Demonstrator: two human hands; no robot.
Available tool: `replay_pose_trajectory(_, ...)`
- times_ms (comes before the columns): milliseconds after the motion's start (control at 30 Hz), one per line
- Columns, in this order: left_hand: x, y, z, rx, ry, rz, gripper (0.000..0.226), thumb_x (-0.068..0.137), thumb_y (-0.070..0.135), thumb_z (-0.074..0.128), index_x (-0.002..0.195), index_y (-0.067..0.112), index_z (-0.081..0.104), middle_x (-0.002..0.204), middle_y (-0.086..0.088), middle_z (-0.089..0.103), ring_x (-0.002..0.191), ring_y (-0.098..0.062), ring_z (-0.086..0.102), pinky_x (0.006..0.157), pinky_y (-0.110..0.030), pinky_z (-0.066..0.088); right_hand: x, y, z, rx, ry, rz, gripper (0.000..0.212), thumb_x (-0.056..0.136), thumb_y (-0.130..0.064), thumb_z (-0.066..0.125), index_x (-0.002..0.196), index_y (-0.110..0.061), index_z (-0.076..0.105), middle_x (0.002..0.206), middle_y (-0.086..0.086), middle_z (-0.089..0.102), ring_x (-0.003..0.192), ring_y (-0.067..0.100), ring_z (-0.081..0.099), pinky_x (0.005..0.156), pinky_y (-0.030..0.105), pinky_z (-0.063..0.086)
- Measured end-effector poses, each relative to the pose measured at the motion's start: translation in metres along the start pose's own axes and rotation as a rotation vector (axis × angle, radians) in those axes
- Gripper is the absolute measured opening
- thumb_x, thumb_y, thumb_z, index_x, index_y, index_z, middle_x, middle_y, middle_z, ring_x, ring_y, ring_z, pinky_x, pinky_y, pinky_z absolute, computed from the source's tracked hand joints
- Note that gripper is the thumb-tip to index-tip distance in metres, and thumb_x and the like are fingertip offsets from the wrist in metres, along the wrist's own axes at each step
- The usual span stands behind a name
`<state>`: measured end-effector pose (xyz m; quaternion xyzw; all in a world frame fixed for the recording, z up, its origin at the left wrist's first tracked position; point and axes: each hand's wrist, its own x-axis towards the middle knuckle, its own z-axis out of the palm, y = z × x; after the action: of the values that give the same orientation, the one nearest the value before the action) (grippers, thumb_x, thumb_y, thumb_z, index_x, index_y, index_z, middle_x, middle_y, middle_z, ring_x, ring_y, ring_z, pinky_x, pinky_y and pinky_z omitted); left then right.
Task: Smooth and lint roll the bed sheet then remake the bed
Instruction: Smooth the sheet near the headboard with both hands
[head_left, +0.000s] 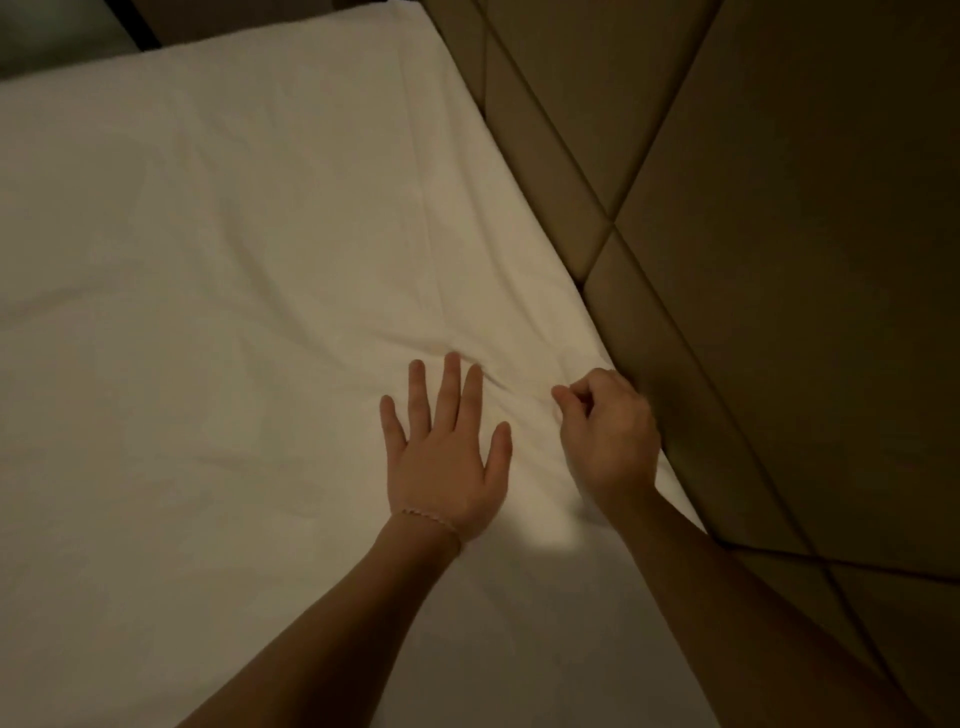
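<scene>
A white bed sheet (234, 270) covers the mattress and fills most of the view, with soft creases running toward its right edge. My left hand (447, 457) lies flat on the sheet, fingers straight and spread, a thin bracelet at the wrist. My right hand (608, 431) sits just to its right at the sheet's edge beside the headboard, fingers curled, pinching a fold of the sheet. No lint roller is in view.
A padded tan headboard (753, 260) with diagonal seams rises along the right side, tight against the mattress edge. A dark strip of floor or furniture (62, 36) shows beyond the bed's far left corner.
</scene>
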<state>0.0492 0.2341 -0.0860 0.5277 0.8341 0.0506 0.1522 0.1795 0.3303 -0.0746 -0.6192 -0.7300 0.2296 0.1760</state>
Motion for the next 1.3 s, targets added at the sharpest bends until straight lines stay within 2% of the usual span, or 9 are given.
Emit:
replay_pose_trajectory(300, 0.006, 0.018, -0.001, 0.010, -0.034, 0.040, 0.072, 0.098, 0.058, 0.012, 0.161, 0.025, -0.003, 0.167, 0.002, -0.016, 0.151, -0.030, -0.025, 0.120, -0.060, -0.007, 0.007, 0.009, -0.005, 0.104, 0.254, 0.068, 0.024, 0.090, -0.016, 0.065, 0.070, -0.013, 0.053, 0.067, 0.001, 0.054, 0.055, 0.016, 0.048, 0.050, 0.023, 0.031)
replay_pose_trajectory(433, 0.013, 0.014, 0.003, -0.025, 0.007, 0.119, 0.069, 0.099, 0.055, 0.020, 0.161, 0.026, 0.009, 0.169, 0.002, -0.004, 0.153, -0.031, -0.015, 0.121, -0.060, -0.003, 0.002, 0.007, 0.002, 0.037, 0.177, -0.057, 0.016, 0.092, -0.020, 0.062, 0.079, -0.014, 0.056, 0.077, 0.000, 0.052, 0.060, 0.017, 0.049, 0.053, 0.026, 0.035)
replay_pose_trajectory(567, 0.040, 0.000, -0.008, -0.012, -0.003, 0.110, 0.067, 0.100, 0.057, 0.010, 0.159, 0.031, -0.006, 0.166, 0.007, -0.018, 0.150, -0.022, -0.027, 0.122, -0.052, -0.011, 0.017, -0.028, 0.007, -0.024, 0.132, -0.174, 0.038, 0.100, -0.038, 0.048, 0.126, -0.012, 0.057, 0.121, 0.007, 0.057, 0.107, 0.022, 0.055, 0.085, 0.039, 0.052)
replay_pose_trajectory(633, 0.058, -0.006, -0.014, -0.031, 0.016, 0.076, 0.065, 0.100, 0.055, 0.007, 0.159, 0.032, -0.007, 0.166, 0.008, -0.017, 0.151, -0.021, -0.026, 0.122, -0.051, -0.011, 0.028, -0.054, 0.011, -0.127, -0.025, -0.210, 0.055, 0.102, -0.045, 0.024, 0.146, -0.016, 0.040, 0.150, 0.007, 0.042, 0.140, 0.023, 0.035, 0.111, 0.043, 0.037)
replay_pose_trajectory(733, 0.080, -0.024, -0.019, -0.044, 0.069, -0.006, 0.063, 0.101, 0.052, 0.006, 0.159, 0.031, -0.003, 0.167, 0.008, -0.011, 0.152, -0.020, -0.020, 0.123, -0.052, -0.007, 0.036, -0.072, 0.026, -0.160, -0.293, -0.438, 0.069, 0.095, -0.049, 0.000, 0.154, -0.022, 0.022, 0.162, -0.002, 0.019, 0.150, 0.013, 0.010, 0.122, 0.040, 0.016)
replay_pose_trajectory(867, 0.091, -0.047, -0.022, -0.030, 0.101, -0.054, 0.068, 0.099, 0.055, 0.011, 0.161, 0.029, 0.001, 0.168, 0.008, -0.008, 0.153, -0.021, -0.019, 0.123, -0.050, -0.008, 0.052, -0.044, 0.031, -0.114, -0.249, -0.428, 0.058, 0.102, -0.047, 0.009, 0.154, -0.027, 0.027, 0.160, -0.010, 0.021, 0.149, 0.006, 0.012, 0.123, 0.041, 0.013)
replay_pose_trajectory(1033, 0.098, -0.038, -0.019, -0.030, 0.075, -0.078, 0.070, 0.098, 0.055, 0.015, 0.160, 0.030, -0.006, 0.167, 0.009, -0.016, 0.150, -0.026, -0.027, 0.120, -0.058, -0.011, 0.073, -0.027, 0.025, 0.005, -0.115, -0.067, 0.052, 0.104, -0.042, 0.034, 0.149, -0.017, 0.039, 0.157, -0.002, 0.033, 0.145, 0.015, 0.025, 0.118, 0.034, 0.018)
replay_pose_trajectory(1133, 0.109, -0.031, -0.021, -0.020, 0.049, -0.072, 0.073, 0.096, 0.060, 0.013, 0.158, 0.031, -0.011, 0.166, 0.008, -0.020, 0.148, -0.031, -0.032, 0.116, -0.066, -0.012, 0.083, -0.047, 0.039, 0.015, 0.042, 0.050, 0.042, 0.100, -0.038, 0.048, 0.130, -0.009, 0.057, 0.134, 0.008, 0.052, 0.125, 0.026, 0.046, 0.104, 0.042, 0.035)
replay_pose_trajectory(1300, 0.109, -0.028, -0.022, -0.002, 0.027, -0.067, 0.076, 0.094, 0.063, 0.011, 0.158, 0.031, -0.013, 0.166, 0.007, -0.021, 0.147, -0.033, -0.033, 0.115, -0.069, -0.011, 0.089, -0.057, 0.055, -0.031, 0.214, 0.107, 0.018, 0.095, -0.025, 0.059, 0.091, -0.009, 0.067, 0.111, 0.007, 0.056, 0.103, 0.025, 0.050, 0.087, 0.040, 0.038)
